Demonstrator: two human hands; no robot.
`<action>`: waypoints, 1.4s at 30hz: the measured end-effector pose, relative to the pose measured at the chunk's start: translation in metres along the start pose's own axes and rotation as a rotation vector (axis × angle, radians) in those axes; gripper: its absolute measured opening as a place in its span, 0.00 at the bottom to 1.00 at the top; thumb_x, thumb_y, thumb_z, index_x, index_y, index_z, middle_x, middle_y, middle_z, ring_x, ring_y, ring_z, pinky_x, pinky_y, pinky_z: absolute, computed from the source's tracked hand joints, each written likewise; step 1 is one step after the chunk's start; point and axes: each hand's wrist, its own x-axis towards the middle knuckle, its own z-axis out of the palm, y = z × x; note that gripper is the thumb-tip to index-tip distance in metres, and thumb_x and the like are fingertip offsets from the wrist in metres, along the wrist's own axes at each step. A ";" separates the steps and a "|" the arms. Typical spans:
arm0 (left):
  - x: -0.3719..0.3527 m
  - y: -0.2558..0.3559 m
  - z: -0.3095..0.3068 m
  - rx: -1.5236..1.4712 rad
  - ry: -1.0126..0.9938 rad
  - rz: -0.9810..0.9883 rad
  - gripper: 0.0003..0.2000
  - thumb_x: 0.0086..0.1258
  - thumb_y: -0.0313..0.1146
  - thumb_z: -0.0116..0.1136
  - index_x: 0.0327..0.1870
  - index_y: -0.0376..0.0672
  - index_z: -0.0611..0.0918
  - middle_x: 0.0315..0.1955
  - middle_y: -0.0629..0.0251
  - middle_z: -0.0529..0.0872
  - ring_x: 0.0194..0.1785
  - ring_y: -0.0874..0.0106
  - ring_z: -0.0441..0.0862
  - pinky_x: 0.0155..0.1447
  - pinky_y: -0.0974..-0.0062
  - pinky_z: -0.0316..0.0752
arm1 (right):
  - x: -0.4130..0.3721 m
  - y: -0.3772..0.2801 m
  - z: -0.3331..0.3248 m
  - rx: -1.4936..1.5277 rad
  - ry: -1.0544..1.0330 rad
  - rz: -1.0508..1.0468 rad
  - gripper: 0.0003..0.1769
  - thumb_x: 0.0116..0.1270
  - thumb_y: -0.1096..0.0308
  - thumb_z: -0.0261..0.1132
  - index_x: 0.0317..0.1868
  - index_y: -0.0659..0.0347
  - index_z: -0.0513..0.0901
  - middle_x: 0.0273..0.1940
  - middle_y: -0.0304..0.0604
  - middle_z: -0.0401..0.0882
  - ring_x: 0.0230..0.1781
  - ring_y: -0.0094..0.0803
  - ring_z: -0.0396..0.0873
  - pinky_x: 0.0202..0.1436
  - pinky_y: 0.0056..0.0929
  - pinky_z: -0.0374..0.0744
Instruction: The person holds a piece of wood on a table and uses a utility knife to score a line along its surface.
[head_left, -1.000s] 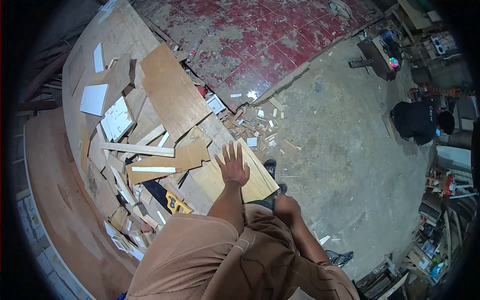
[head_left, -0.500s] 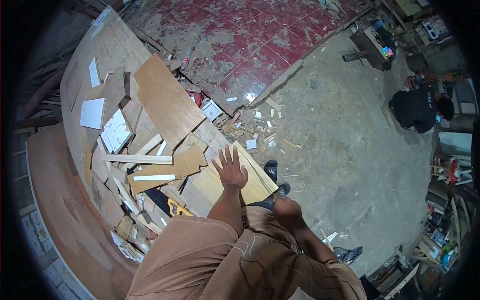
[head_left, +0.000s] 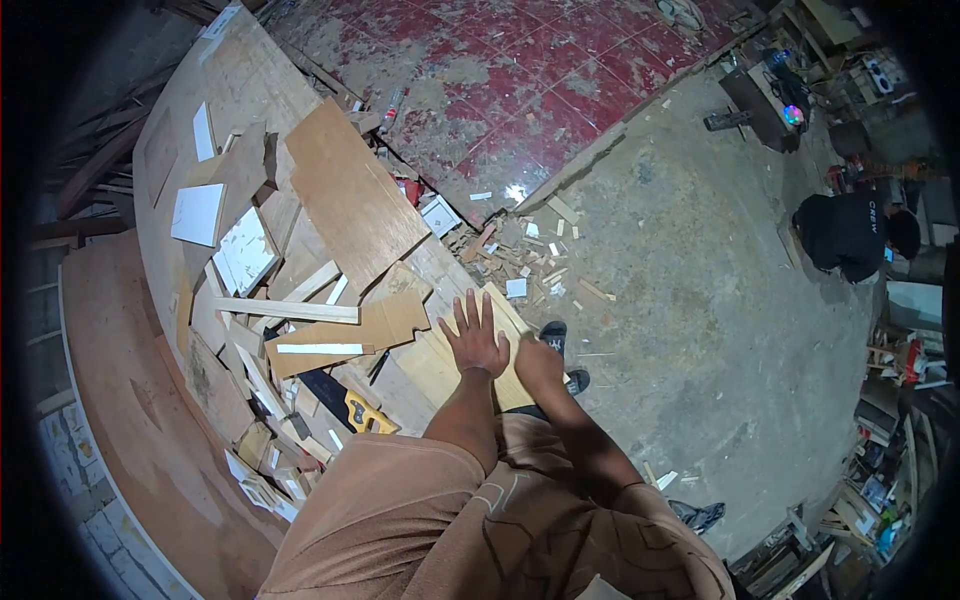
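My left hand [head_left: 476, 346] lies flat with its fingers spread on a pale wooden board [head_left: 428, 366] at the edge of the bench, close to my lap. Along the board's right edge is my right hand [head_left: 540, 364], closed in a fist. Whatever it grips, if anything, is hidden by the fingers. A handsaw [head_left: 366, 412] with a yellow and black handle rests to the left of the board, its dark blade under scraps.
Wood offcuts, a cardboard piece [head_left: 400, 318] and a brown plywood sheet [head_left: 352, 200] cover the bench to the left. Wood chips [head_left: 520, 262] litter the concrete floor ahead. A person in a black shirt [head_left: 838, 232] crouches at the far right.
My right hand has moved forward and left along the board's edge, from near its close corner to beside my left hand. The left hand stays flat on the board. The view has shifted slightly.
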 end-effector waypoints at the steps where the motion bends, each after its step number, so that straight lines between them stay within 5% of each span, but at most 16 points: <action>1: 0.000 -0.001 0.000 -0.002 -0.002 0.003 0.42 0.62 0.48 0.48 0.78 0.51 0.46 0.78 0.57 0.42 0.79 0.51 0.35 0.73 0.34 0.28 | -0.016 0.011 -0.005 0.007 -0.047 0.009 0.12 0.67 0.67 0.51 0.40 0.65 0.78 0.32 0.61 0.83 0.34 0.56 0.84 0.37 0.51 0.82; 7: -0.001 -0.002 0.003 -0.035 0.050 0.020 0.42 0.62 0.47 0.49 0.78 0.50 0.48 0.77 0.56 0.43 0.79 0.50 0.37 0.73 0.33 0.29 | -0.112 0.052 -0.055 0.015 -0.128 -0.034 0.07 0.65 0.70 0.54 0.37 0.66 0.76 0.31 0.62 0.82 0.35 0.57 0.84 0.36 0.53 0.81; 17: -0.001 0.000 -0.001 -0.022 0.035 0.010 0.42 0.61 0.46 0.48 0.78 0.51 0.47 0.77 0.56 0.43 0.79 0.51 0.37 0.73 0.33 0.29 | 0.007 -0.006 -0.005 0.025 -0.025 -0.005 0.11 0.64 0.70 0.53 0.41 0.67 0.79 0.36 0.63 0.83 0.37 0.59 0.84 0.41 0.53 0.81; 22: -0.001 -0.001 0.001 -0.029 0.041 0.028 0.42 0.61 0.46 0.49 0.78 0.51 0.47 0.77 0.57 0.43 0.79 0.51 0.37 0.73 0.33 0.29 | -0.073 0.034 -0.040 -0.048 -0.173 0.039 0.12 0.67 0.67 0.52 0.41 0.66 0.78 0.33 0.61 0.83 0.35 0.56 0.84 0.34 0.50 0.82; 26: -0.001 -0.001 0.000 -0.026 0.041 0.019 0.42 0.61 0.46 0.48 0.78 0.49 0.48 0.77 0.55 0.44 0.79 0.49 0.38 0.73 0.33 0.29 | -0.113 0.037 -0.076 -0.065 -0.105 -0.155 0.11 0.65 0.69 0.53 0.40 0.67 0.78 0.32 0.61 0.83 0.34 0.55 0.85 0.34 0.48 0.82; 29: 0.000 -0.002 0.002 -0.002 0.028 0.014 0.42 0.62 0.47 0.49 0.78 0.51 0.46 0.78 0.57 0.42 0.79 0.51 0.36 0.73 0.33 0.29 | -0.067 0.015 -0.057 -0.068 -0.160 0.017 0.13 0.67 0.67 0.53 0.40 0.67 0.80 0.33 0.62 0.83 0.35 0.55 0.85 0.37 0.47 0.83; 34: 0.002 -0.002 -0.001 0.014 -0.015 -0.009 0.43 0.63 0.48 0.49 0.78 0.51 0.45 0.78 0.58 0.41 0.79 0.51 0.35 0.73 0.34 0.28 | 0.012 -0.011 0.000 0.007 0.012 -0.019 0.13 0.67 0.67 0.51 0.38 0.66 0.80 0.33 0.60 0.84 0.35 0.58 0.84 0.39 0.52 0.82; 42: -0.001 -0.001 0.001 -0.045 0.041 0.027 0.42 0.60 0.46 0.48 0.78 0.49 0.48 0.77 0.55 0.43 0.79 0.49 0.36 0.73 0.34 0.27 | -0.103 0.038 -0.064 -0.049 -0.092 -0.050 0.10 0.64 0.69 0.53 0.38 0.65 0.79 0.29 0.57 0.83 0.31 0.54 0.85 0.32 0.48 0.82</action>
